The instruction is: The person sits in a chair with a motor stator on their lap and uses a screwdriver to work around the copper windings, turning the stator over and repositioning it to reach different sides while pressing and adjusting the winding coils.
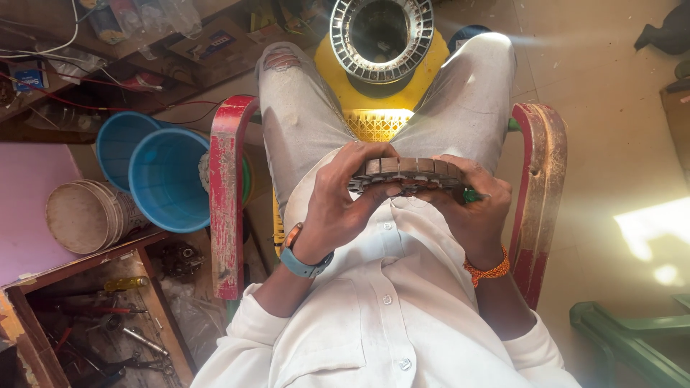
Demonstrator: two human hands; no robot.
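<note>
Head view: left hand [338, 208] and right hand [471, 208], fingers clamped on a flat, segmented metal ring [406, 171] held edge-on above the lap. Second slotted steel ring [381, 32] rests on a yellow plastic stool [377, 108] between the knees.

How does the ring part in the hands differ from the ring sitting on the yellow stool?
The ring in the hands is brownish, seen edge-on, and gripped by the left hand and right hand. The ring on the stool is pale grey, lies flat showing its open centre, and is untouched. Both are round and slotted or segmented around the rim.
</note>
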